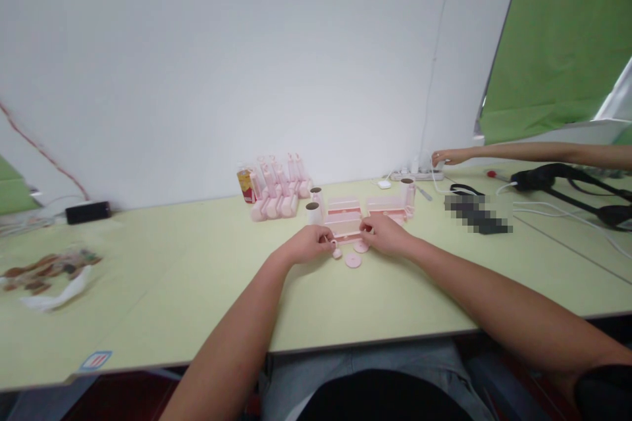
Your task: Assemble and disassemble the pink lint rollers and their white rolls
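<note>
My left hand (312,245) rests on the table with its fingers pinched at a small pink piece with a ring (336,252). Across from it, my right hand (386,235) curls its fingers at the right end of a long pink tray-like part (344,226); whether they grip the part is hard to see. Two flat pink discs lie just in front: one disc (353,260) in full view, the other disc (361,247) beside my right fingertips. Behind are more pink trays (343,203) and pale rolls with dark open tops, such as this roll (313,214).
Several assembled pink objects (279,191) stand by the wall beside a yellow-red packet (245,185). At right, another person's hand (451,156) reaches to a power strip (417,176), near black straps (548,177) and cables. A black box (87,212) and a plastic bag (59,286) lie left.
</note>
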A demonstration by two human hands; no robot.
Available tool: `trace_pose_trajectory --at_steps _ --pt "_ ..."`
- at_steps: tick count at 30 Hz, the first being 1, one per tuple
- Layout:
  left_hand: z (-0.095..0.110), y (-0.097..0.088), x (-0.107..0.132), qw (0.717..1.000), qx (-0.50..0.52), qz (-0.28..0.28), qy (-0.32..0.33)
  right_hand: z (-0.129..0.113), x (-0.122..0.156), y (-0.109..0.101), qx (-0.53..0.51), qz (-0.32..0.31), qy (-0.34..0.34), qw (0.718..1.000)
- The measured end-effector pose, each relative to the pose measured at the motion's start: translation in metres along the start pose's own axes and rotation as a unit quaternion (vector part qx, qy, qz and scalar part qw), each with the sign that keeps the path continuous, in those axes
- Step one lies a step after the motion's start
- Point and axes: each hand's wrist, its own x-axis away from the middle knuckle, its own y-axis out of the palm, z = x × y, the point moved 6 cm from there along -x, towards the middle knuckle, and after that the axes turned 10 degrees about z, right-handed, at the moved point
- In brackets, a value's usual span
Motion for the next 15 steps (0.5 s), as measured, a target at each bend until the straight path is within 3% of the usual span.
trace_pose_trajectory --at_steps 8,15 --pt "-0.004 0.002 -0.001 0.999 -0.027 0.032 -0.011 -0.019 0.006 -0.003 0.013 0.004 -0.025 1.000" --pt "-0.007 0.004 -0.001 0.999 -0.024 0.028 -0.016 -0.039 0.011 -0.001 -0.009 -0.043 -0.088 0.995"
